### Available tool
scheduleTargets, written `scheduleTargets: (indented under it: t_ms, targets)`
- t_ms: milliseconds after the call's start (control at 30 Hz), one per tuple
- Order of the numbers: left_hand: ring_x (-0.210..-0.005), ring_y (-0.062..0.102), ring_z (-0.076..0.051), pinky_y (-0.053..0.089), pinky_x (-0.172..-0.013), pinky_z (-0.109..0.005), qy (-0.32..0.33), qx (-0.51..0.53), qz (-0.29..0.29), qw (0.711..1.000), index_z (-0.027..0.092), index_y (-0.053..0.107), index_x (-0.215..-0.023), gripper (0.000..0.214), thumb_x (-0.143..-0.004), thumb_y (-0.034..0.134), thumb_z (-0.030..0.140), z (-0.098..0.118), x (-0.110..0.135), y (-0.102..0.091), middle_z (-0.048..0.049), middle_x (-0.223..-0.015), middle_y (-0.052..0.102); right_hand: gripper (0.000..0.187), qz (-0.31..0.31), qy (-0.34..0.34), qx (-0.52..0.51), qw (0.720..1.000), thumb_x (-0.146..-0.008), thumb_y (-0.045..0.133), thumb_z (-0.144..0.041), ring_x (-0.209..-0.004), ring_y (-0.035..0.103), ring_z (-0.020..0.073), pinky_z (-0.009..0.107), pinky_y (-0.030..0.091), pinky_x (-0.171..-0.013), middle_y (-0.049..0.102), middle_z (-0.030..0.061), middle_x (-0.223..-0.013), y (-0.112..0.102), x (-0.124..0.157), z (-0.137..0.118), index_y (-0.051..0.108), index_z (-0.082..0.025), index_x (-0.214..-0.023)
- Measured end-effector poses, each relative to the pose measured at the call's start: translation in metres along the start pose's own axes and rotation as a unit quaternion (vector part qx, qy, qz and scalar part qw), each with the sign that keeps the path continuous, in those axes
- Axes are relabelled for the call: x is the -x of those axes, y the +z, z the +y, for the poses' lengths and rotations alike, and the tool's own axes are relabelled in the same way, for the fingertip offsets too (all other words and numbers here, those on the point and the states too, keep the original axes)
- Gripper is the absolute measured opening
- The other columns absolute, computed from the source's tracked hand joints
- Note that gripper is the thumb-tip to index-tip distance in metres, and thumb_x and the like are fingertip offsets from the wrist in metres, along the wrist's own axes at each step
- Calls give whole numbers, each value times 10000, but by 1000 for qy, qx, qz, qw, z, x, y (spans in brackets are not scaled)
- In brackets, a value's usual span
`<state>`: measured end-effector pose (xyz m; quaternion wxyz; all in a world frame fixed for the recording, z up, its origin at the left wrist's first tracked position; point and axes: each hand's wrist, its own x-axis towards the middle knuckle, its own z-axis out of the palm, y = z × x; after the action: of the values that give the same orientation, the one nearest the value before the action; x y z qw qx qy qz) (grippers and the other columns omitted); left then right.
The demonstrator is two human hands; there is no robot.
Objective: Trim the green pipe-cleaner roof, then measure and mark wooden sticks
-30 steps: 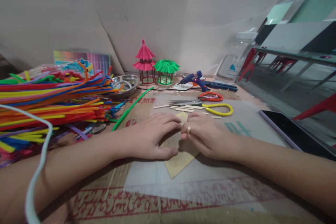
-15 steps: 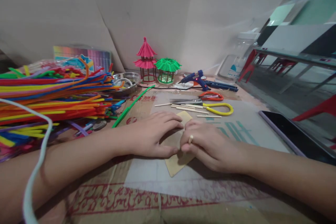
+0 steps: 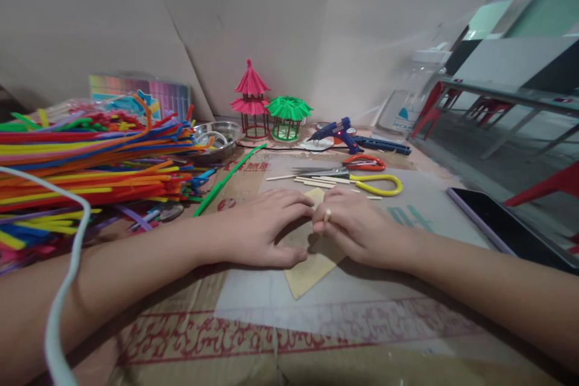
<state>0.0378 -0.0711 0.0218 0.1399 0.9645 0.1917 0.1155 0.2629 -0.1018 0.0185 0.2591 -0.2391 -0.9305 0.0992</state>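
Observation:
Both my hands rest on a tan square of card (image 3: 312, 271) lying on a translucent sheet over flattened cardboard. My left hand (image 3: 257, 229) lies palm down on the card's left part, fingers stretched flat towards the middle. My right hand (image 3: 357, 226), with a ring on one finger, presses on the card's right part, its fingertips bunched against those of the left hand. What lies under the fingertips is hidden. Just beyond the hands lie several thin wooden sticks (image 3: 316, 181) and yellow-handled scissors (image 3: 362, 182).
A big heap of coloured pipe cleaners (image 3: 90, 163) fills the left. A metal bowl (image 3: 217, 139), a pink model pavilion (image 3: 251, 99), a green one (image 3: 287, 117), a blue glue gun (image 3: 337, 132) and orange scissors (image 3: 364, 163) stand behind. A dark phone (image 3: 497, 226) lies at right.
My right hand slid back along the card a second ago, then forward again towards the card's far corner. The left hand has stayed flat in place.

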Motion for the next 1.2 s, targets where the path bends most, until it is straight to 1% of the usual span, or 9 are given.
scheduleTargets:
  t_ms: [200, 300, 467, 533, 600, 700, 767, 967, 1200]
  targets:
    - [-1291, 508, -326, 399, -1120, -498, 6, 2, 1, 1000, 166, 576, -1271, 505, -858, 674, 438, -2, 1, 3, -163, -1369, 560, 346, -48, -19, -55, 997, -1029, 388, -264, -728, 567, 179, 329, 440, -779, 650, 44, -716, -3, 0, -11, 619, -173, -788]
    - [-1283, 508, -321, 403, -1114, -495, 14, 3, 1, 1000, 166, 578, -1260, 488, -867, 662, 442, -3, 0, 3, -161, -1367, 558, 353, -36, -24, 13, 999, -1018, 373, -240, -733, 570, 199, 350, 428, -756, 657, 68, -727, -3, -1, -6, 633, -165, -790]
    - [-1277, 509, -319, 402, -1109, -499, 2, 14, 12, 1000, 145, 576, -1253, 490, -860, 673, 421, -3, -2, 3, -166, -1351, 573, 325, 17, 77, -40, 996, -1007, 435, -293, -740, 613, 192, 346, 456, -738, 692, 64, -769, 0, -1, 12, 633, -179, -775]
    - [-1242, 537, -306, 430, -1074, -488, -4, 31, 39, 999, 160, 579, -1249, 461, -888, 654, 438, -4, -3, 5, -154, -1314, 602, 283, 55, 179, -171, 967, -992, 491, -354, -684, 631, 166, 314, 494, -696, 674, 27, -719, 1, 0, 16, 607, -194, -789]
    - [-1192, 566, -283, 451, -1035, -459, -2, 37, 88, 995, 171, 613, -1192, 365, -931, 615, 425, -6, -4, 7, -139, -1259, 630, 244, 99, 260, -324, 904, -959, 566, -417, -662, 662, 159, 309, 540, -684, 680, 3, -701, 2, 0, 19, 586, -210, -830]
    - [-1104, 597, -242, 465, -975, -398, 20, 23, 156, 987, 165, 671, -1047, 216, -970, 579, 345, -7, -4, 8, -112, -1139, 665, 219, 125, 282, -475, 824, -896, 677, -430, -745, 718, 177, 358, 590, -766, 738, 9, -778, 3, 1, 23, 587, -230, -885]
    - [-1028, 609, -213, 468, -930, -364, 30, 7, 181, 983, 166, 683, -982, 171, -978, 571, 295, -5, -4, 6, -88, -1046, 677, 219, 117, 286, -496, 812, -865, 723, -413, -760, 730, 183, 379, 599, -799, 753, 12, -797, 4, 0, 24, 593, -238, -877]
    - [-912, 599, -182, 443, -968, -390, 18, -29, 244, 969, 182, 659, -889, 147, -971, 578, 271, 6, -1, 0, -45, -907, 668, 247, 120, 307, -395, 858, -789, 775, -425, -652, 686, 163, 306, 582, -663, 705, -2, -694, 1, -4, 22, 626, -227, -784]
    - [-930, 593, -190, 433, -1010, -411, 2, -18, 263, 965, 189, 631, -860, 226, -1000, 513, 323, 8, 1, 0, -58, -925, 673, 147, 60, 261, -271, 925, -862, 651, -319, -625, 652, 154, 279, 530, -620, 696, 0, -655, -2, -5, 10, 670, -211, -763]
